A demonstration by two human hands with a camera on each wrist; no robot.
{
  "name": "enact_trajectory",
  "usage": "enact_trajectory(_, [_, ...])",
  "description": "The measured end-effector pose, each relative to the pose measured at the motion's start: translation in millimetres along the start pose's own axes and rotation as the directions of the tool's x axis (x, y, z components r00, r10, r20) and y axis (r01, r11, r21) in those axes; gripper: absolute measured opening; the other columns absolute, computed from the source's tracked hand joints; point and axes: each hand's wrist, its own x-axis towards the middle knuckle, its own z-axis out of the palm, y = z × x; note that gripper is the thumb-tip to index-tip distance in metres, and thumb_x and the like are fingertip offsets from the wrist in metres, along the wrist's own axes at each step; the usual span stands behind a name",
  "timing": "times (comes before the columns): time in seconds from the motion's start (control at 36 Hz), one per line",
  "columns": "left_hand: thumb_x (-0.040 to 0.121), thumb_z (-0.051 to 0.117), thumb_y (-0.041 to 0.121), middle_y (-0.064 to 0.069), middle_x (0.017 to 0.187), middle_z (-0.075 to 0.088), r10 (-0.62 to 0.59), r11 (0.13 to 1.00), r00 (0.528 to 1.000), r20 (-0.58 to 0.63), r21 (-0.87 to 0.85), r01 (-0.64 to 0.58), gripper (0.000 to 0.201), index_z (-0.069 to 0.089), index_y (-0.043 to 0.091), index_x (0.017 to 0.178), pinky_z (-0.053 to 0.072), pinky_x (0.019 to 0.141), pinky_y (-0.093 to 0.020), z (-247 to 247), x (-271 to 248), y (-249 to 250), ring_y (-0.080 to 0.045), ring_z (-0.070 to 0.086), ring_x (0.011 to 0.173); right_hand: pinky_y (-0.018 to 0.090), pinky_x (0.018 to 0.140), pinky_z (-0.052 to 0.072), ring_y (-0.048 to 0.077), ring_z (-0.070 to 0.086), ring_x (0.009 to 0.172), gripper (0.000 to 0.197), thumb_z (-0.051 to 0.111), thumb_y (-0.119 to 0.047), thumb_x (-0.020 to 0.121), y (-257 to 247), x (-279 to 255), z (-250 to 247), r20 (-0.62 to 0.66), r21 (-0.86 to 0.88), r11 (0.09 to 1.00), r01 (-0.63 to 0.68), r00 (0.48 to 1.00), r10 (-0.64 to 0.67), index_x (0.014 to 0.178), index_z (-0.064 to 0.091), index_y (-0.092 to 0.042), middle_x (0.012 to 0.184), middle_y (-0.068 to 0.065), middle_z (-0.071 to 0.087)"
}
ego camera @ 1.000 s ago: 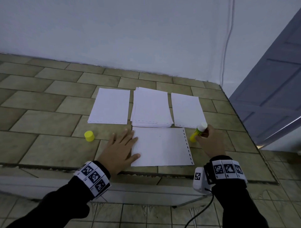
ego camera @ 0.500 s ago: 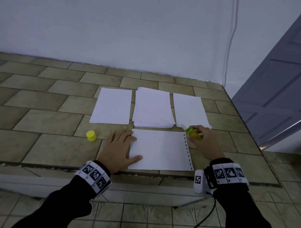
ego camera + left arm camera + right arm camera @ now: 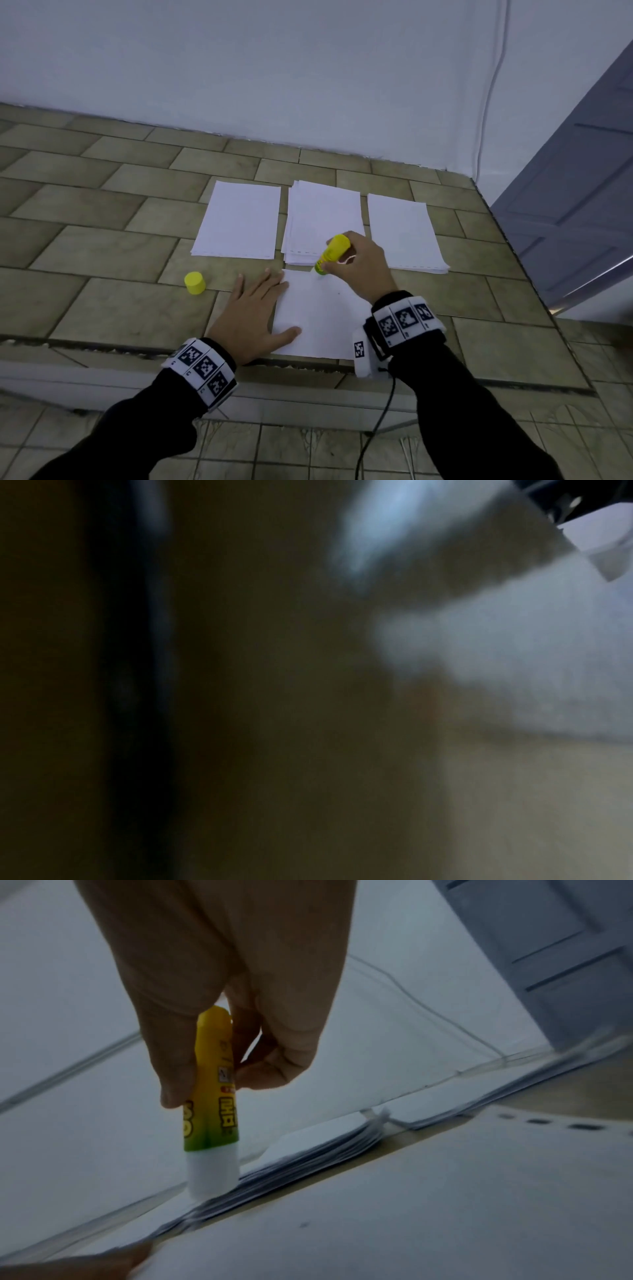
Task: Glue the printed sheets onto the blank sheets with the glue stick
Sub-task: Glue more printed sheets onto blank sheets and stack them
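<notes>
- Right hand grip: fingers and thumb curled round the glue stick, white glue end pointing down at the far edge of the near sheet.
- Left hand grip: fingers spread flat, pressing the near sheet's left edge onto the tabletop. Left wrist view is dark blur, no use.
- Glue tip: just at the sheet's far edge, by the middle stack. Can't tell if it is touching paper yet.
- Risk: the stroke starts right at the edge, next to the stack, so overshoot would likely smear glue on the stack's near edge or the tabletop.
- Risk: only the left side is pinned, so dragging toward the right could buckle or skate the sheet.
- Risk: a lot of glue is wound out, so side load could snap it or leave lumps.
- Risk: the cap is off, left of the left hand, and an elbow or sleeve could knock it.
- Count: 1 glue stick, 1 cap, 1 loose sheet near.
- Count: 3 paper piles far, the left pile, the middle stack and the right pile. Sheets per pile not countable. Print not legible.
</notes>
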Motion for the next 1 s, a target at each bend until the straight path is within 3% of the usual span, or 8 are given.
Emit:
enact_trajectory(0.06, [0.076, 0.021, 0.081, 0.005, 0.162, 0.017, 0.000, 1.000, 1.000, 0.013, 0.012, -0.001, 0.101, 0.025, 0.017, 0.154, -0.016, 0.117, -0.041, -1.0, 0.2, 0.5, -0.008, 0.000, 0.149, 0.016, 0.073, 0.047, 0.014, 0.059, 0.082, 0.023, 0.079, -0.008, 0.072, -5.9, 5.1, 12.6, 0.044, -0.033, 0.999, 0.038, 0.998, -0.036, 0.092, 0.067, -0.006, 0.099, 0.010, 0.066])
enact_trajectory(0.11, [0.076, 0.019, 0.081, 0.004, 0.163, 0.015, 0.002, 1.000, 1.000, 0.022, 0.021, -0.002, 0.102, 0.022, 0.016, 0.155, -0.017, 0.117, -0.042, -1.6, 0.3, 1.1, -0.008, -0.002, 0.149, 0.029, 0.081, 0.051, 0.021, 0.061, 0.089, 0.027, 0.077, -0.011, 0.075, -10.6, 10.0, 24.3, 0.090, -0.085, 0.995, 0.044, 0.995, -0.037, 0.098, 0.063, -0.005, 0.103, 0.013, 0.063])
enact_trajectory(0.28, [0.074, 0.017, 0.082, 0.004, 0.163, 0.012, 0.003, 1.000, 0.999, 0.032, 0.018, -0.003, 0.105, 0.021, 0.015, 0.155, -0.016, 0.118, -0.044, -4.4, 1.5, 2.1, -0.010, -0.003, 0.149, 0.045, 0.082, 0.052, 0.029, 0.062, 0.090, 0.029, 0.073, -0.013, 0.080, -17.9, 19.6, 49.1, 0.157, -0.192, 0.979, 0.071, 0.987, -0.041, 0.101, 0.055, -0.005, 0.096, 0.014, 0.065])
enact_trajectory(0.47, [0.075, 0.020, 0.082, 0.004, 0.163, 0.013, 0.004, 1.000, 1.000, 0.018, -0.004, -0.004, 0.104, 0.024, 0.015, 0.154, -0.013, 0.119, -0.048, -1.9, 0.7, -0.3, -0.010, -0.001, 0.149, 0.045, 0.084, 0.049, 0.033, 0.060, 0.095, 0.032, 0.070, -0.015, 0.083, -20.7, 24.3, 57.7, 0.190, -0.289, 0.953, 0.092, 0.981, -0.038, 0.107, 0.052, -0.004, 0.101, 0.016, 0.064])
enact_trajectory(0.72, [0.076, 0.020, 0.080, 0.003, 0.163, 0.016, -0.001, 1.000, 1.000, 0.003, -0.004, 0.001, 0.103, 0.024, 0.014, 0.154, -0.012, 0.119, -0.046, -0.5, 0.8, 0.2, -0.011, 0.001, 0.150, 0.047, 0.083, 0.051, 0.034, 0.061, 0.092, 0.033, 0.072, -0.013, 0.080, -22.0, 24.8, 60.6, 0.171, -0.257, 0.965, 0.046, 0.985, -0.002, 0.105, 0.053, -0.004, 0.098, 0.016, 0.064])
enact_trajectory(0.86, [0.068, 0.011, 0.094, 0.003, 0.163, 0.013, -0.006, 1.000, 1.000, 0.024, 0.018, 0.006, 0.119, 0.023, 0.013, 0.154, -0.011, 0.120, -0.048, -0.4, 1.9, 1.4, -0.013, 0.000, 0.151, 0.045, 0.083, 0.050, 0.033, 0.060, 0.094, 0.034, 0.071, -0.016, 0.082, -18.1, 20.8, 50.5, 0.160, -0.297, 0.954, 0.028, 0.987, 0.021, 0.106, 0.050, -0.003, 0.102, 0.016, 0.063])
enact_trajectory(1.0, [0.070, 0.021, 0.088, 0.005, 0.163, 0.014, -0.024, 0.999, 1.000, 0.009, 0.030, 0.024, 0.112, 0.025, 0.014, 0.154, -0.010, 0.120, -0.048, -0.6, 0.5, 3.4, -0.012, 0.003, 0.151, 0.046, 0.078, 0.052, 0.033, 0.061, 0.086, 0.027, 0.070, -0.011, 0.079, -2.7, 10.3, 23.1, 0.103, -0.266, 0.964, -0.015, 0.994, 0.044, 0.091, 0.046, -0.009, 0.089, 0.015, 0.063])
